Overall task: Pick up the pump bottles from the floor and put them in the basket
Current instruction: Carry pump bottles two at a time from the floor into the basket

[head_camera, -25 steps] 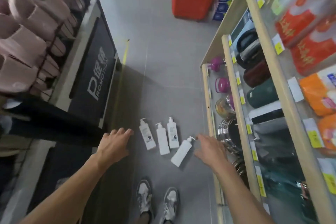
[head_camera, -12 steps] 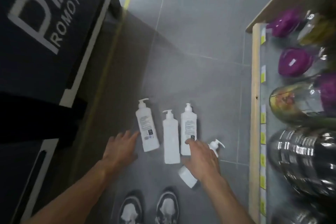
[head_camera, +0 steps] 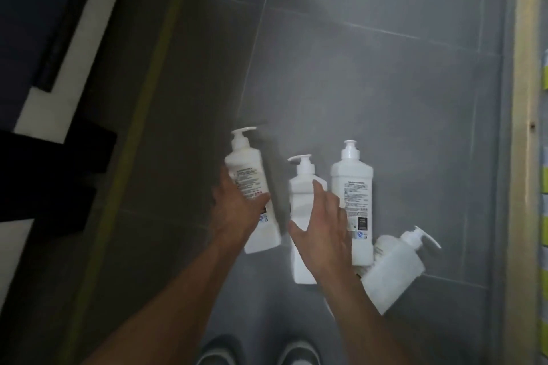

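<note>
Four white pump bottles on the grey tiled floor [head_camera: 370, 47], pumps pointing away; left hand [head_camera: 237, 210] wrapped around the leftmost bottle [head_camera: 247, 175], thumb across its label, its upper end apparently tipped up off the tiles; right hand [head_camera: 321, 228] spread open above the second bottle [head_camera: 302, 195], fingers extended, gripping nothing; third bottle [head_camera: 353, 187] flat just beside it, label up; fourth bottle [head_camera: 396, 267] angled at lower right, against the third's base; toes of two shoes [head_camera: 255, 352] at bottom edge; wooden shelf frame [head_camera: 526, 127] along the right; no basket in view.
</note>
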`<action>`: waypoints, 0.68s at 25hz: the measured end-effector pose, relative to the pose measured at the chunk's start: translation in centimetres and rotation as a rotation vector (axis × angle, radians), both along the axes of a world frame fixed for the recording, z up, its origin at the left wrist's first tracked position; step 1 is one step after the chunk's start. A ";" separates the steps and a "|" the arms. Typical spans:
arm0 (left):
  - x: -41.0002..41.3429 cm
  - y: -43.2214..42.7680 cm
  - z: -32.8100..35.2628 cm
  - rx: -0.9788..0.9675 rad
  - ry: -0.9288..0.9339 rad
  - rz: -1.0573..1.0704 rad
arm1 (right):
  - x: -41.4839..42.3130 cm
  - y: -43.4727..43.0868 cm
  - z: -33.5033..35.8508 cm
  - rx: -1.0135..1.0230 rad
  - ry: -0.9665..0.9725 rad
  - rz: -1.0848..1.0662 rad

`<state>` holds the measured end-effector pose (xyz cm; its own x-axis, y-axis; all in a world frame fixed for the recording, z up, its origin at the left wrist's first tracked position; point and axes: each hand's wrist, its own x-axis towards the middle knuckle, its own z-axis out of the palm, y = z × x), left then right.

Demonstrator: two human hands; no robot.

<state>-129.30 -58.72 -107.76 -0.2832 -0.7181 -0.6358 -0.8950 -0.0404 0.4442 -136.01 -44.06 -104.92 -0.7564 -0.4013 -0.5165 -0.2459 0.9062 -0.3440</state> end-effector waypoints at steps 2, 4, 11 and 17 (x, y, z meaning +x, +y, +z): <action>-0.1 0.5 -1.3 0.057 0.010 0.084 | 0.5 -0.3 -1.0 0.002 0.060 -0.042; -0.3 0.7 -2.3 0.072 -0.012 0.120 | 0.8 -0.3 -2.0 0.010 0.075 -0.100; -1.9 2.0 -2.6 0.015 -0.119 0.138 | 1.7 -0.5 -4.4 0.099 -0.068 -0.316; 0.4 0.4 1.0 0.013 -0.183 0.005 | 1.0 -1.4 -1.1 0.113 -0.074 -0.378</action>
